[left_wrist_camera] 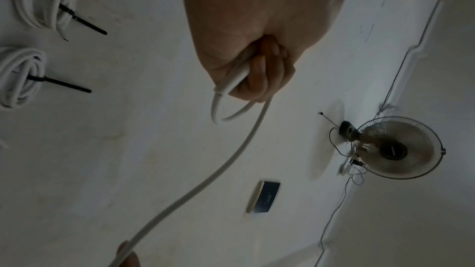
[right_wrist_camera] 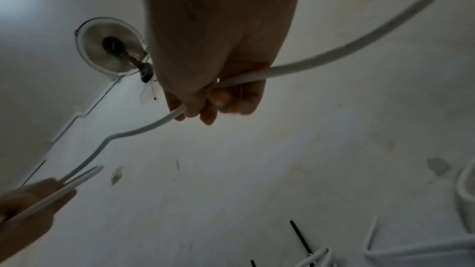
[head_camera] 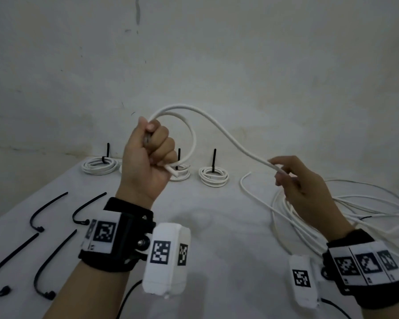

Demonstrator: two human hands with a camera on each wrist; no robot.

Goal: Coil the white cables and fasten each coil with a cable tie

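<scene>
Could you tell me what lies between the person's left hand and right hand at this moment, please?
Only the white cable spans the gap, arching from the left hand, which grips its first loop, down to the right hand, which pinches it; the head view shows this.

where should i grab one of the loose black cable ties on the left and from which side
Take a loose cable tie from above, pinching its straight strap partway along rather than the blocky head at the near end. It lies flat on the table, apart from its neighbours, so the thin strap is probably easiest to lift. Both the left hand and right hand hold the white cable, so one must let go first.
</scene>
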